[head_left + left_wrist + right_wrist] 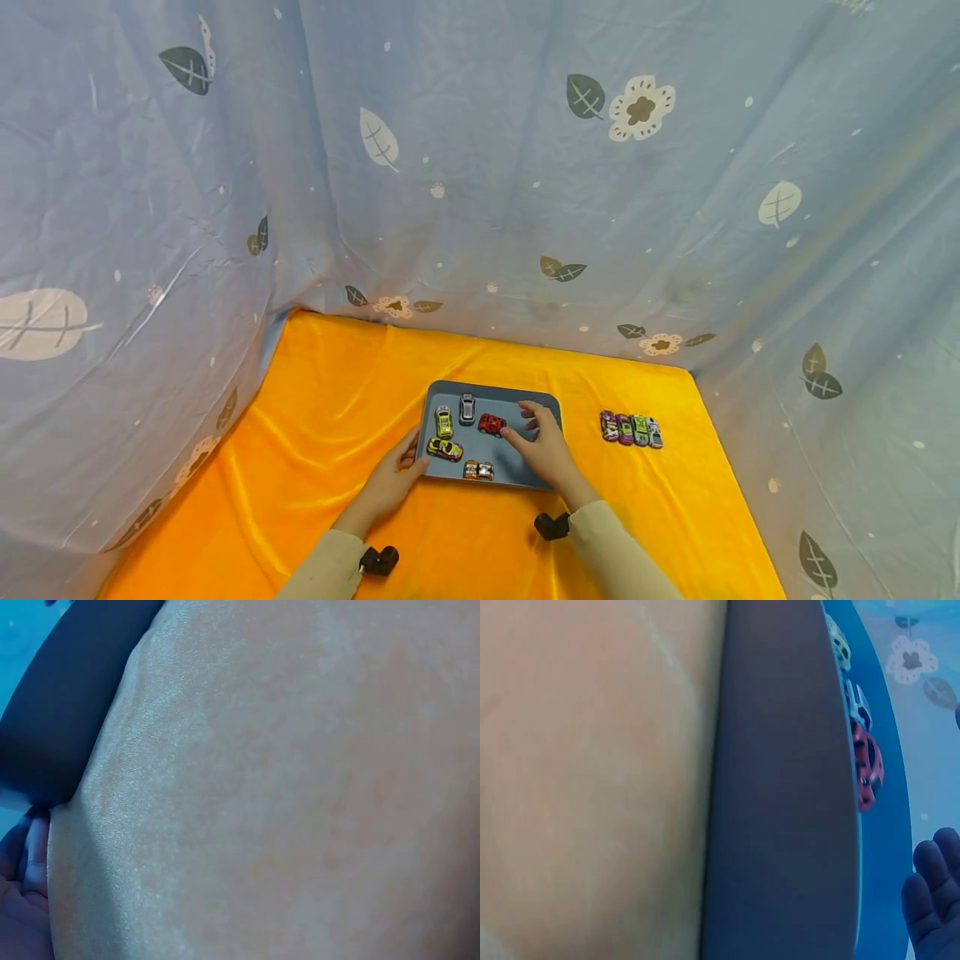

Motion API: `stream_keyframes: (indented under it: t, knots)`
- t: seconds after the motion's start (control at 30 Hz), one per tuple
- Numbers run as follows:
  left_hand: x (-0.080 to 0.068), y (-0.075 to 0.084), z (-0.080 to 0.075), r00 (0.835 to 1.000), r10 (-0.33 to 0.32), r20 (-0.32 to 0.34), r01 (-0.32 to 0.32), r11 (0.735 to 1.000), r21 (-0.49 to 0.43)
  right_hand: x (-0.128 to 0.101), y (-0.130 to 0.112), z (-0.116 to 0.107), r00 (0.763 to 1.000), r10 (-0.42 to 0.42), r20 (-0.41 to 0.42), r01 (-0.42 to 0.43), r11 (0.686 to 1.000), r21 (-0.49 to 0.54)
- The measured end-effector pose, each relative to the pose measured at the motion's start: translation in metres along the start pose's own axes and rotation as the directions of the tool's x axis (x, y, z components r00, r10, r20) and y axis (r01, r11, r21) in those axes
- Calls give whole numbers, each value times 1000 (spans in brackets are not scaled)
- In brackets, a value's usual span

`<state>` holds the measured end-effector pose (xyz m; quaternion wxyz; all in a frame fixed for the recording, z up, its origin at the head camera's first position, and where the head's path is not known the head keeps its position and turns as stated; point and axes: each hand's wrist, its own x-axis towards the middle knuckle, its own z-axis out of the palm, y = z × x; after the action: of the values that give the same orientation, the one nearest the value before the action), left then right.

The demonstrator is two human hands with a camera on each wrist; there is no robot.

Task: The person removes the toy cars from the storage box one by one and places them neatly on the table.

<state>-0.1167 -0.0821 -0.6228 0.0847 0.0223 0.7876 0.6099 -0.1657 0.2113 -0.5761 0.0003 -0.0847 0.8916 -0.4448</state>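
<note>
A grey-blue tray [517, 469] lies on the orange cloth with several toy cars in it. My left hand [386, 483] grips its left edge, thumb at the rim; in the left wrist view some fingers [34, 859] show below the tray wall [67, 697]. Over the tray's right half is my right hand [551, 454], fingers loosely bent and holding nothing. Its thumb tip is beside a red toy car [491, 424]. Further left are a silver car [467, 409], a yellow car [443, 422] and a yellow-and-black car [445, 450]. An orange-and-white car [478, 471] sits by the near rim.
Right of the tray, several toy cars stand side by side in a row: purple ones [617, 427], a green one [640, 429] and a pale one [655, 432]. A blue leaf-patterned curtain [480, 208] encloses the orange cloth [337, 400] at the back and sides.
</note>
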Motion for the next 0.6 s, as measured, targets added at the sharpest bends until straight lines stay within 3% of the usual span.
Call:
stream_keyframes:
  t: [0.33, 0.6]
  knots:
    - [0, -2, -1, 1000, -11, 1, 11, 1000, 10, 12, -12, 22, 998, 8, 56, -8, 1000, -1]
    - [1, -3, -2, 1000, 24, 14, -24, 1000, 11, 26, -24, 37, 995, 75, 65, -73, 997, -28]
